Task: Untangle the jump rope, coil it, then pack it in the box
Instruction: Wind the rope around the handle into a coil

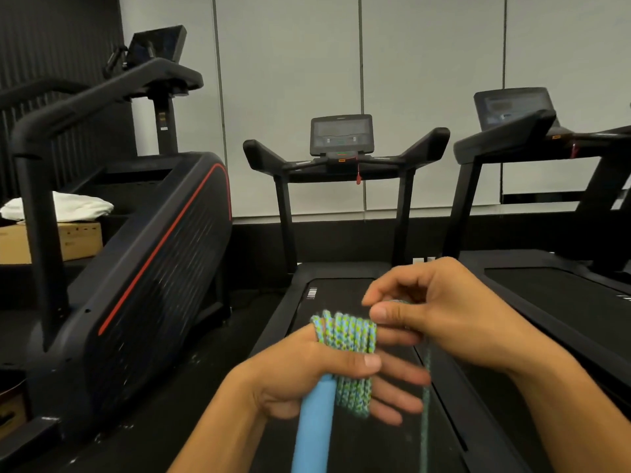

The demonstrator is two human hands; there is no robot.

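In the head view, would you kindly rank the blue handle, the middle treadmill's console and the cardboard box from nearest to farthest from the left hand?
1. Blue handle: held in the left hand.
2. Cardboard box: far left, beyond the stair machine.
3. Middle treadmill's console: straight ahead, by the wall.

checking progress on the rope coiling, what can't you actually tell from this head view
- Blue handle: its lower end runs off the bottom edge.
- Loose rope strand: motion-blurred, and cut off at the bottom, so the length left is unknown.
- Right hand: fingers curl over the strand, hiding the grip; fingertips blurred.
- Second handle: not in view.
- Cardboard box, far left: partly hidden by the stair machine's post and a white cloth.
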